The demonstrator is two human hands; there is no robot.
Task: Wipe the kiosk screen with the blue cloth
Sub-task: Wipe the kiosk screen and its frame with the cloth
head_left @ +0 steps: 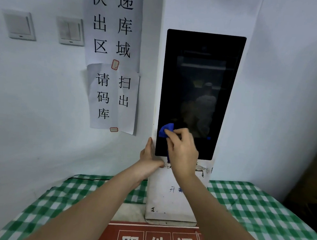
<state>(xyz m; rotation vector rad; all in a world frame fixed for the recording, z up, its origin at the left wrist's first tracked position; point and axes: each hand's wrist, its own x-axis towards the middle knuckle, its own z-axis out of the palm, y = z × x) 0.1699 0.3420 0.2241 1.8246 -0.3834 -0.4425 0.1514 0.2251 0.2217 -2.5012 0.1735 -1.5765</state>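
Observation:
The kiosk screen [201, 81] is a tall black panel, switched off, set in a white upright kiosk body [171, 199]. My right hand [181, 151] presses the blue cloth [166, 130] against the screen's lower left corner; part of the cloth shows above my fingers and a strip hangs below my palm. My left hand [149, 155] grips the kiosk's left edge beside the screen's bottom corner, thumb up along the side.
The kiosk stands on a table with a green-and-white checked cloth [260, 211]. A red sign with white characters [155, 239] lies in front. Paper notices [113, 60] and two wall switches [20, 25] are on the wall at left. A black cable [89, 178] runs behind.

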